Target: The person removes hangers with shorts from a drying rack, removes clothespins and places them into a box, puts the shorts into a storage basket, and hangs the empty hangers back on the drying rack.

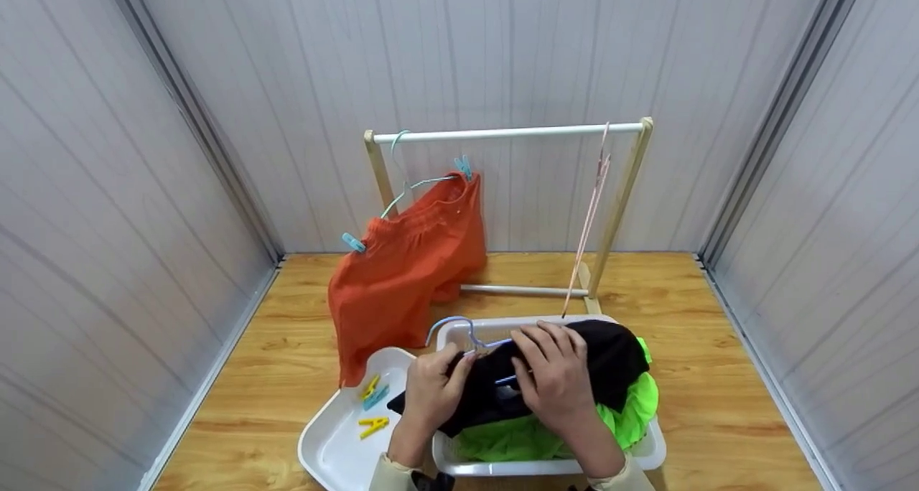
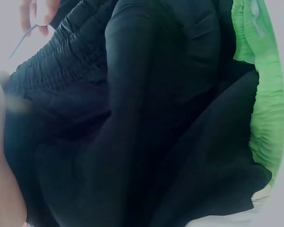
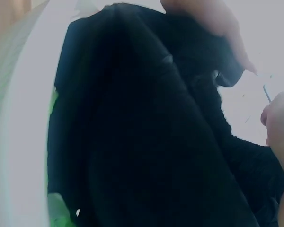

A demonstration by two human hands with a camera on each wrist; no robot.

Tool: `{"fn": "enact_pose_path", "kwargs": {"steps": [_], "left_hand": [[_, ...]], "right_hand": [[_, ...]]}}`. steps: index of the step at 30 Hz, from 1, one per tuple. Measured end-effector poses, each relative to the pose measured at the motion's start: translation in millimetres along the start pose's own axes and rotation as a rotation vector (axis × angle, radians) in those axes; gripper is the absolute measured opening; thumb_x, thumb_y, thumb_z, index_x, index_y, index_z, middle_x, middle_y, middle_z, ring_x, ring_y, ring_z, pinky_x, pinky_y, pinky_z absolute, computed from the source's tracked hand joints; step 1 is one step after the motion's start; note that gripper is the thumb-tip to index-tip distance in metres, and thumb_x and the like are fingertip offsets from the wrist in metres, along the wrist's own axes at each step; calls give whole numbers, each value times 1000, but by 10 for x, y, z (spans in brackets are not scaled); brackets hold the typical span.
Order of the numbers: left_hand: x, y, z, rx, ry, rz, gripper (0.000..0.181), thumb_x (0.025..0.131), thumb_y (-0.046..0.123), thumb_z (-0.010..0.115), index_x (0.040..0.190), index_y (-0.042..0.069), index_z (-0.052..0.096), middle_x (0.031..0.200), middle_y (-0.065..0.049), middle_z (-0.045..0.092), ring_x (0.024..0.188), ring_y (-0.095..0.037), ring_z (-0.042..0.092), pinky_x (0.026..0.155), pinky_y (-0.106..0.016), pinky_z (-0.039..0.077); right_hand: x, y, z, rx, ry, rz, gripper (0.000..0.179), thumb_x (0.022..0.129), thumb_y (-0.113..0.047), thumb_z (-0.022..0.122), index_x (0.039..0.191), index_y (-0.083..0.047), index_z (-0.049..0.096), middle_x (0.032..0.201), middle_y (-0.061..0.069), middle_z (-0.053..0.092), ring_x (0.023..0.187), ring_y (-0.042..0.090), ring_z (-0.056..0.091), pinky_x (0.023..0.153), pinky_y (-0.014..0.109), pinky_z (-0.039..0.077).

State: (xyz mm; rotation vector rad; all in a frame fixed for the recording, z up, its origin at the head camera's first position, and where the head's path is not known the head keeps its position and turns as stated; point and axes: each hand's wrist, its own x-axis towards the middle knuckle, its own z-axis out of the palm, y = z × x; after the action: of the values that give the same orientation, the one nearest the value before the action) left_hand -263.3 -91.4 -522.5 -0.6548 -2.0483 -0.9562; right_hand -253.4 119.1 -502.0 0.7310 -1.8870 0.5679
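Black shorts (image 1: 610, 354) with a gathered elastic waistband (image 2: 71, 52) bunch up over the white basket (image 1: 546, 468). A blue wire hanger (image 1: 454, 320) lies at the waistband, its hook pointing left and part of its bar inside the fabric. With thumb and fingers my left hand (image 1: 431, 390) pinches the hanger beside the hook, close to the cloth. My right hand (image 1: 553, 369) grips the waistband over the hanger's right arm, fingers bent across the top. Bright green cloth (image 1: 639, 405) shows beneath the shorts in the basket.
Behind stands a rack with a white rail (image 1: 510, 132). Orange shorts (image 1: 409, 261) hang there from a hanger with blue clothespins (image 1: 353, 242). A pink hanger (image 1: 592, 218) hangs at right. Yellow clothespins (image 1: 373, 426) and a blue one lie in a white tray (image 1: 323, 433).
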Motion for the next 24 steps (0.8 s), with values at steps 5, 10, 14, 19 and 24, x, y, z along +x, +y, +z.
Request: {"fn": "enact_pose_path", "kwargs": {"steps": [5, 10, 14, 19, 24], "left_hand": [[-21, -13, 18, -17, 1, -4, 27, 91, 20, 68, 69, 18, 52, 56, 9, 38, 51, -6, 43, 46, -20, 33], [-7, -27, 25, -25, 7, 0, 27, 92, 22, 67, 70, 18, 52, 55, 8, 37, 51, -6, 42, 46, -21, 32], [6, -36, 14, -30, 21, 6, 22, 91, 23, 68, 73, 17, 57, 57, 8, 45, 52, -7, 48, 46, -22, 36], [0, -50, -4, -39, 50, 36, 14, 89, 19, 71, 77, 18, 62, 60, 8, 53, 54, -7, 53, 48, -24, 40], [-26, -70, -19, -40, 48, 23, 19, 90, 21, 70, 74, 18, 59, 59, 8, 48, 53, -7, 48, 47, -24, 38]], "right_hand": [[-53, 95, -28, -45, 17, 18, 34, 79, -13, 68, 112, -6, 69, 111, 9, 66, 104, 35, 57, 87, 55, 32], [-84, 190, -72, -85, 29, 52, 30, 84, -17, 66, 111, -5, 70, 110, 10, 66, 103, 36, 57, 85, 55, 31], [-109, 257, -115, -110, 29, 78, 27, 86, -18, 67, 110, -4, 70, 112, 10, 66, 104, 36, 57, 86, 56, 30], [-156, 352, -187, -136, 63, 112, 29, 82, -16, 70, 108, -4, 71, 112, 9, 68, 103, 35, 58, 86, 57, 30], [-219, 437, -275, -149, 70, 178, 28, 81, -14, 71, 107, -5, 71, 113, 9, 68, 103, 35, 58, 86, 58, 31]]}}
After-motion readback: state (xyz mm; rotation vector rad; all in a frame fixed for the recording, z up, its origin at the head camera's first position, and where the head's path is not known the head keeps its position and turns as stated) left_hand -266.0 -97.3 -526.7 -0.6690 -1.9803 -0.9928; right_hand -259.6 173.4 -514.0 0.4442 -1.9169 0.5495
